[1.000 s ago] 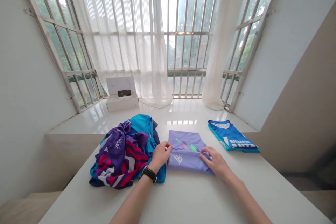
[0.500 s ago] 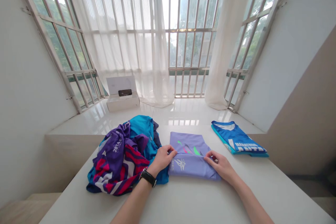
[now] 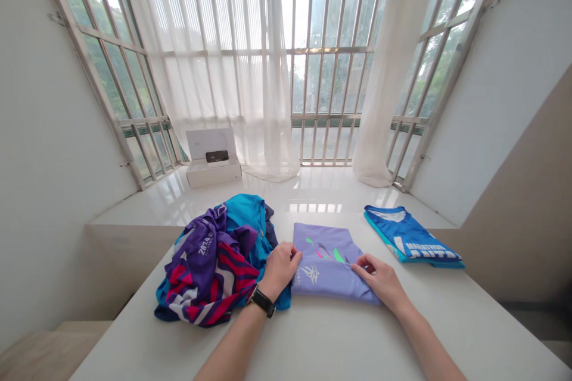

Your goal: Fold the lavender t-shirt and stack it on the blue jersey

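Observation:
A folded lavender shirt (image 3: 328,250) with a green and pink print lies on the white table (image 3: 330,345) in front of me. My left hand (image 3: 280,269), with a black watch on the wrist, curls its fingers round the shirt's left edge. My right hand (image 3: 381,281) pinches the fold at the shirt's right edge. Both hands rest low on the cloth, one on each side.
A crumpled heap of purple, teal and striped shirts (image 3: 214,259) lies just left of my left hand. A folded blue shirt (image 3: 411,241) lies at the table's far right. On the sill beyond the table stands an open white box (image 3: 212,161) holding a black device.
Both hands have stayed on the lavender shirt's side edges and slid a little toward me along the fold. The shirt lies flatter now. The view has shifted slightly.

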A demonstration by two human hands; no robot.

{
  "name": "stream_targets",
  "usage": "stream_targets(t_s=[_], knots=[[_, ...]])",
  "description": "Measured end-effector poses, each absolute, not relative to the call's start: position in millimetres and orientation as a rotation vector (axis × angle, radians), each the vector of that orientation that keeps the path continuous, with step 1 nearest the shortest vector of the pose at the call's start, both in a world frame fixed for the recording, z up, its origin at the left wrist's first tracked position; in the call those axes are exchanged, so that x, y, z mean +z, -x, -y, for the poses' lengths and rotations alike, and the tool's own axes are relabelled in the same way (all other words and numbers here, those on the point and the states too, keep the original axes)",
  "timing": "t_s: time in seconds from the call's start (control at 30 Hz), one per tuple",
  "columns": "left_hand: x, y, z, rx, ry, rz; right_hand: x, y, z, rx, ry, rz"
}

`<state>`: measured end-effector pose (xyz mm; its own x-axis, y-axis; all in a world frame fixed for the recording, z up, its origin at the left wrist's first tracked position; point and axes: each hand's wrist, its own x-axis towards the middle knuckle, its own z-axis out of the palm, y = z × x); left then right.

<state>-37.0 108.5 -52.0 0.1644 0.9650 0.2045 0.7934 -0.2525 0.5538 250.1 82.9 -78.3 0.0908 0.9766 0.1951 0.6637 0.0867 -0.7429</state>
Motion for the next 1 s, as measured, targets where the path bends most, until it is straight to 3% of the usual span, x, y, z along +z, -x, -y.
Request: stream_targets(t_s=[0.13,0.27,0.57,0.7,0.83,1.0], knots=[[-38.1,26.0,-91.1,0.877,-2.419,-1.375,-79.6,-247.3,-81.8,0.552,1.606,1.664],[-44.4,15.2,-77.9,0.641,-2.704,-1.077,-83.6,-250.3,-83.0,0.455,1.597,1.725],[-66.7,3.0,-76.5,0.463,-2.573,-1.227,-58.3,-230.8,-41.7,-0.241,1.669,1.603],[-60.6,-13.7,-67.3,0.4,-2.301,-1.118,-53.4,-194.2,-15.6,-0.088,1.667,1.885],[-50.8,-12.4,-65.4,0.636,-2.263,-0.873,-61.3,-196.3,-9.7,-0.001,1.927,1.901],[-49.4,4.2,-68.7,0.549,-2.636,-1.224,-73.9,-205.6,-8.3,-0.027,2.077,1.895]])
